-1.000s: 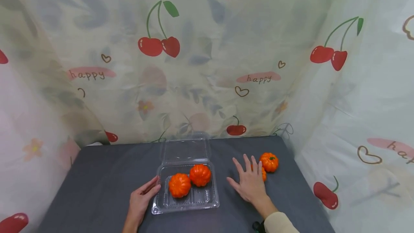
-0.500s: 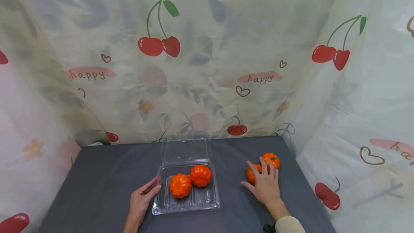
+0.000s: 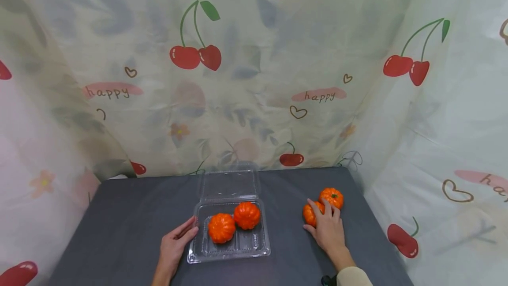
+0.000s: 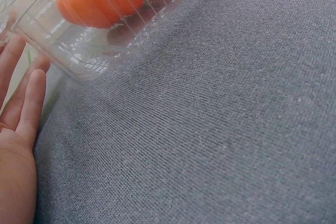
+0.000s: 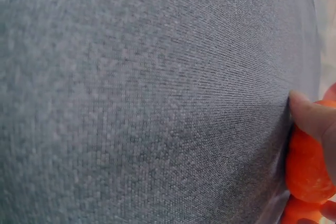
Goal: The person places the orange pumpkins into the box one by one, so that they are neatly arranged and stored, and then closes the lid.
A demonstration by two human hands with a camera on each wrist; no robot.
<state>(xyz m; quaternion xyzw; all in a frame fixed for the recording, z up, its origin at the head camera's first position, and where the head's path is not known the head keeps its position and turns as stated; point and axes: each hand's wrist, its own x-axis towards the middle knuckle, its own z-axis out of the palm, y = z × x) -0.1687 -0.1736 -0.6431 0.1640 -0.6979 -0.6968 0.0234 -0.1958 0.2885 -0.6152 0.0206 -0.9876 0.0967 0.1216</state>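
In the head view my right hand (image 3: 331, 234) grips a small orange pumpkin (image 3: 309, 214) at the right of the table, thumb and fingers around its sides. The right wrist view has the thumb (image 5: 308, 115) against the pumpkin (image 5: 307, 169). Just behind it is another pumpkin (image 3: 334, 194) with a green stem. My left hand (image 3: 171, 249), fingers nearly straight, touches the left rim of a clear plastic clamshell container (image 3: 228, 259). Inside that container sit two more pumpkins, one front left (image 3: 221, 228) and one back right (image 3: 247, 215).
The container's clear lid (image 3: 228, 184) is raised at the back, near the table's far edge. A dark grey cloth (image 3: 131, 228) covers the table. Printed curtains (image 3: 242, 78) enclose the back and both sides.
My right hand has moved rightward and closed its fingers around the nearer loose pumpkin. The left hand and the container have stayed where they were.
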